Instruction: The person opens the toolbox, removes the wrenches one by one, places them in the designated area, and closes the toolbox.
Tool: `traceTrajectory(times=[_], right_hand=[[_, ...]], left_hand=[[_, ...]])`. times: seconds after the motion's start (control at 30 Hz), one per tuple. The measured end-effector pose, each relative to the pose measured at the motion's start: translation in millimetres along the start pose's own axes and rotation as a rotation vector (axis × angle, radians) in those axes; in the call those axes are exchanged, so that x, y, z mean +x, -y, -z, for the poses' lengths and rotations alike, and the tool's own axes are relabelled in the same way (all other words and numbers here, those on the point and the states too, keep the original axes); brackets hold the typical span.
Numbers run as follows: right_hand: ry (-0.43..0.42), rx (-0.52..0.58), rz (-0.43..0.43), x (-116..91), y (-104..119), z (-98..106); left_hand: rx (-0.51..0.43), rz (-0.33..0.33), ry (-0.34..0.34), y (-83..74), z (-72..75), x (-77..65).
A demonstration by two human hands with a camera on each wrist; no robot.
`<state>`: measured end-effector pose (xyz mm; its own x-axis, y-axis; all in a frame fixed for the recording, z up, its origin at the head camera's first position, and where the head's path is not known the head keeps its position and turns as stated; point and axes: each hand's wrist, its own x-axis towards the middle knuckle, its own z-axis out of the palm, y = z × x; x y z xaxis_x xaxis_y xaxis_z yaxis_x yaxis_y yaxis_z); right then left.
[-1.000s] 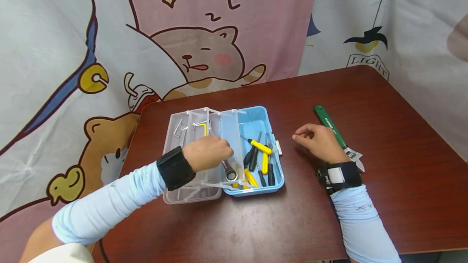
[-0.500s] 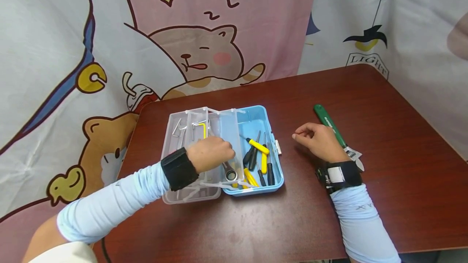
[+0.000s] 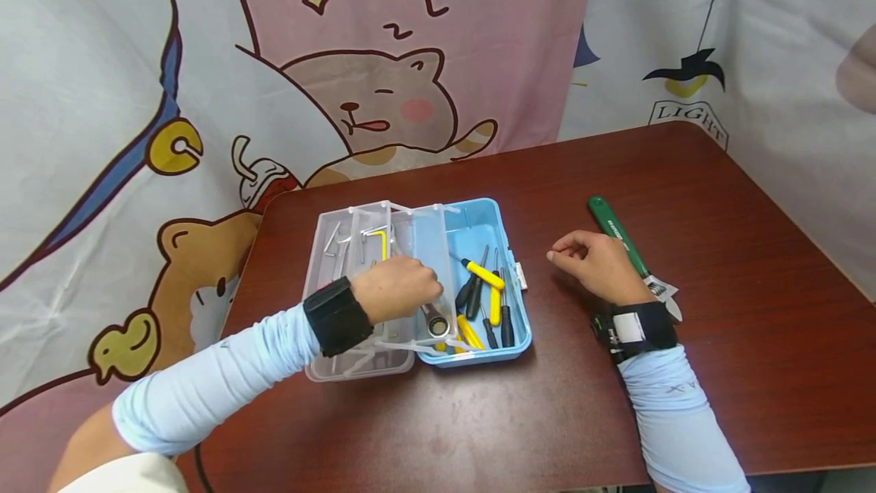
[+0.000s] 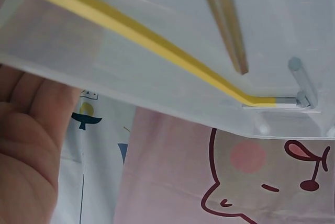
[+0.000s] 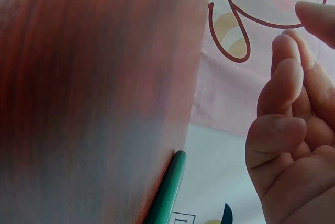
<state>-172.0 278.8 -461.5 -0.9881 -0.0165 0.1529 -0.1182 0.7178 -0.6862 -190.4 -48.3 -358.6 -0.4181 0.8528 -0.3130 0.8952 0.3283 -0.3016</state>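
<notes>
In the head view my left hand (image 3: 397, 287) reaches over the toolbox's clear lift-up tray (image 3: 431, 238). Its fingers grip a metal wrench (image 3: 436, 325) whose ring end pokes out below the hand; the rest of the wrench is hidden. The left wrist view shows the palm side of that hand behind the translucent tray wall, near a yellow hex key (image 4: 157, 46). My right hand (image 3: 602, 265) rests on the table, fingers loosely curled, holding nothing. Beside it lies a green-handled adjustable wrench (image 3: 619, 238).
The light-blue toolbox (image 3: 525, 337) stands open on the brown table (image 3: 520, 424). Several screwdrivers with yellow (image 3: 484, 274) and black handles (image 3: 506, 326) lie inside. Silver hex keys (image 3: 333, 238) sit in the tray's left section. A printed curtain hangs behind the table.
My left hand has shifted slightly to the right. The wrench's ring end has turned and moved a little right with it. My right hand stays where it was.
</notes>
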Motion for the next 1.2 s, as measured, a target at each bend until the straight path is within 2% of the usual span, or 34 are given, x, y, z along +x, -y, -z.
traceTrajectory(times=[0.3, 0.43, 0.53, 0.87, 1.2], right_hand=[[-0.003, -0.002, -0.009, 2.1, -1.4, -3.0], [0.004, 0.005, -0.007, 2.2, -1.2, -2.4], [0.007, 0.007, -0.006, 1.9, -0.8, -1.2], [0.007, 0.009, -0.009, 1.2, -0.3, 0.2], [0.005, 0.005, -0.008, 1.1, -1.8, -0.9]], left_hand=[[-0.017, -0.005, 0.005, 1.8, 1.8, -1.1], [-0.054, -0.003, 0.027, 3.9, 3.3, -1.4], [-0.09, 0.0, 0.016, 7.2, 5.1, -3.0], [-0.225, -0.067, -0.133, 13.7, 12.6, -15.3], [-0.467, -0.094, -0.344, 14.1, 18.4, -29.7]])
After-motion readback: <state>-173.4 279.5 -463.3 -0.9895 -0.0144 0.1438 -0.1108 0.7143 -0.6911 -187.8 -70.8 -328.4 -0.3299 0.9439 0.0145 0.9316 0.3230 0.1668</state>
